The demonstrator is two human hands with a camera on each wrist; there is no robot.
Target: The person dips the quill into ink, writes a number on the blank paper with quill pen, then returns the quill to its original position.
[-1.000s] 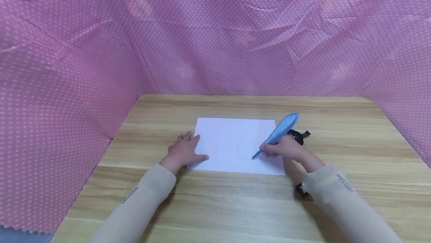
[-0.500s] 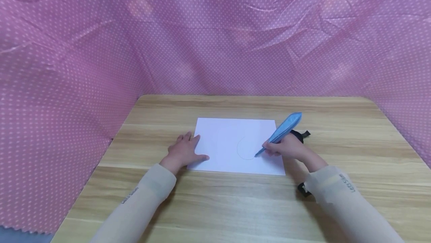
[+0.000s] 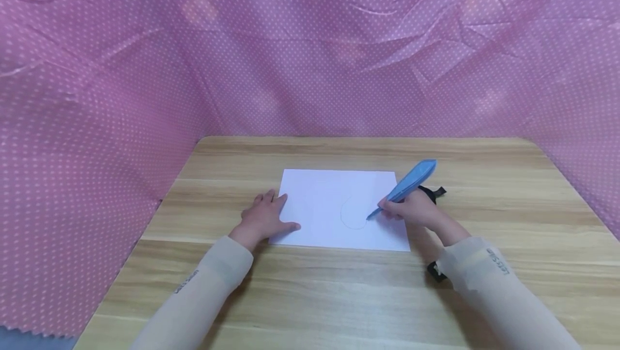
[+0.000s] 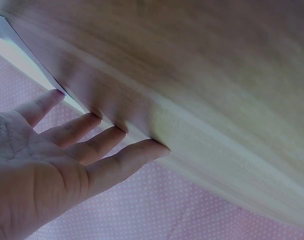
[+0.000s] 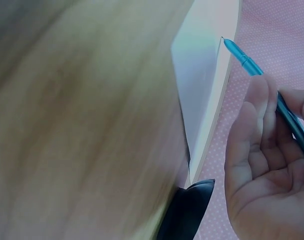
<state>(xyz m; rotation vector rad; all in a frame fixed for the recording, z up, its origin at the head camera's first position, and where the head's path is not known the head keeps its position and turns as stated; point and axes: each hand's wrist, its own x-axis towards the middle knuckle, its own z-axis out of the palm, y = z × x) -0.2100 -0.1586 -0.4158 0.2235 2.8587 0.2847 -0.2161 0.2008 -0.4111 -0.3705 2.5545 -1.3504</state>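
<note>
A white sheet of paper (image 3: 315, 194) lies on the wooden table, bearing a thin curved line like an unclosed circle. My left hand (image 3: 263, 218) rests at the sheet's left edge, fingers spread and thumb on the paper. In the left wrist view the straight fingers (image 4: 119, 165) touch the table. My right hand (image 3: 416, 211) pinches a blue pen (image 3: 409, 182) with a broad, feather-shaped top. Its tip meets the paper at the right end of the curve. The right wrist view has the pen's slim barrel (image 5: 249, 64) between thumb and fingers.
The wooden table (image 3: 319, 301) has rounded far corners. Pink polka-dot cloth (image 3: 310, 70) hangs behind it and at both sides. A black object (image 3: 438, 193) shows behind the right hand, partly hidden. Another black piece (image 3: 436, 272) sits by the right cuff.
The right hand has moved the pen slightly right and then away from me, and the drawn curve has grown up its right side. The left hand and paper have stayed in place.
</note>
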